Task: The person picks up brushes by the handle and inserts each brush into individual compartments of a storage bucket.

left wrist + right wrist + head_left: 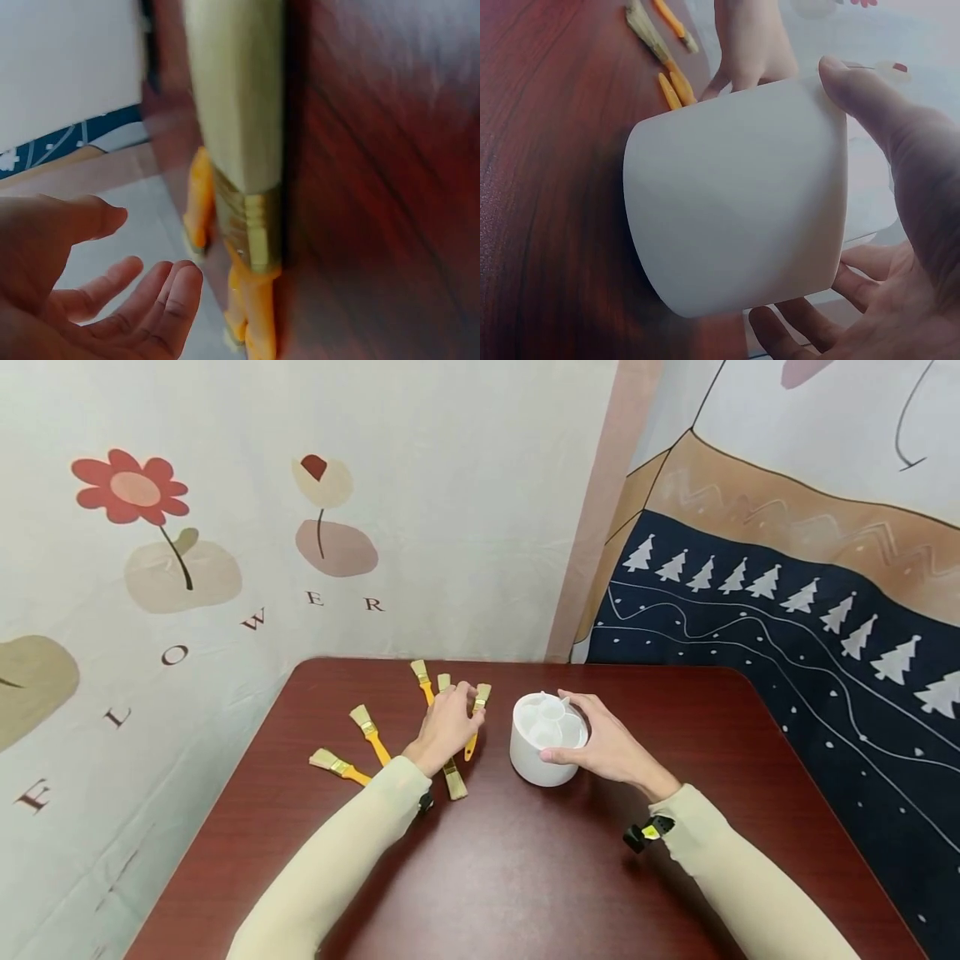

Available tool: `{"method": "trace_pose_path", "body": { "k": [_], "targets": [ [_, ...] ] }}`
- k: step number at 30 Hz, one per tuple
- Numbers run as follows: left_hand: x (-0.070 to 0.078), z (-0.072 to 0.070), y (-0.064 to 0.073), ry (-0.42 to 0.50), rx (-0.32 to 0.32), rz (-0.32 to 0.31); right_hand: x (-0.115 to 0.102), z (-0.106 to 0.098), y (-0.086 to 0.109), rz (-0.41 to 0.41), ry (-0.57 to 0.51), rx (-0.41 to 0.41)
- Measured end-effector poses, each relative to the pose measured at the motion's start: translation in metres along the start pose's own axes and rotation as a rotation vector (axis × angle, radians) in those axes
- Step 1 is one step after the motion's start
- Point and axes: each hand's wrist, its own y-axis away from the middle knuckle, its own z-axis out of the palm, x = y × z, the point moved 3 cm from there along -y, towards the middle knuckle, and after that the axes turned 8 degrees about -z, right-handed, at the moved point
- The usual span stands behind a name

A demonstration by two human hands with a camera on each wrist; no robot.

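Note:
My left hand [447, 727] hovers over several flat paintbrushes with yellow handles. In the left wrist view its fingers [180, 304] are loosely bent and apart from the thumb, with nothing between them. One paintbrush [455, 783] points its bristles toward me under that wrist; another [471, 747] lies just right of the hand, partly hidden by the fingers. My right hand [615, 747] grips a white round divided holder [534, 768] standing upright. The thumb is at the near rim and the fingers are round the far side. Inside the holder are rounded compartments.
Farther left on the dark red-brown table [495, 877] lie two more paintbrushes, one angled [362, 718] and one nearer me [330, 762]. Bristles of another paintbrush [419, 673] show by the table's back edge. A printed cloth [465, 527] hangs right behind the table.

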Motion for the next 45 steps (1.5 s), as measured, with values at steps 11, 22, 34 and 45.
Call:
{"method": "trace_pose_path", "body": {
  "k": [11,22,34,45],
  "targets": [
    [0.0,0.02,-0.023,-0.182,-0.024,-0.125,-0.008,0.007,0.001,0.007,0.03,0.029],
    [-0.02,0.037,-0.047,-0.156,0.007,-0.072,-0.013,0.011,0.0,0.001,0.043,0.058],
    [0.008,0.014,-0.03,-0.089,-0.001,-0.132,-0.011,0.012,-0.001,0.011,0.049,0.061],
    [0.016,0.004,-0.026,-0.037,0.07,-0.129,-0.006,0.007,0.003,0.039,0.063,0.068]
  ]
}}
